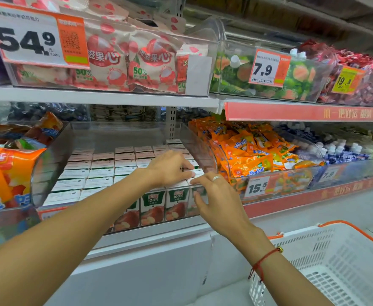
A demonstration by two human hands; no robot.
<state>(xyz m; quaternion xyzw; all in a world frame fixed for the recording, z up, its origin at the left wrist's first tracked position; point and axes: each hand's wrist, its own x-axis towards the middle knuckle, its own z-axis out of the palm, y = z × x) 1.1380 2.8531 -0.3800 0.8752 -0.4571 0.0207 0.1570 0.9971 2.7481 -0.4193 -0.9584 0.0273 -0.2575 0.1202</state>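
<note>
Small apple juice cartons (152, 207), white tops and green-and-red fronts marked 100%, fill a clear plastic bin (55, 151) on the middle shelf. My left hand (170, 170) reaches into the bin, its curled fingers lying on the tops of the front right cartons. My right hand (216, 197), with a ring on one finger and a red string at the wrist, is at the bin's front right corner, fingertips touching the top of a carton (197, 173) there. Whether either hand grips a carton is hidden by the fingers.
A white shopping basket with orange handles (340, 263) sits at the lower right. Orange snack packs (247, 151) fill the bin to the right, with a 15.5 price tag (257, 187). Lychee snack bags (150, 62) and a 54.9 tag (29, 40) are on the shelf above.
</note>
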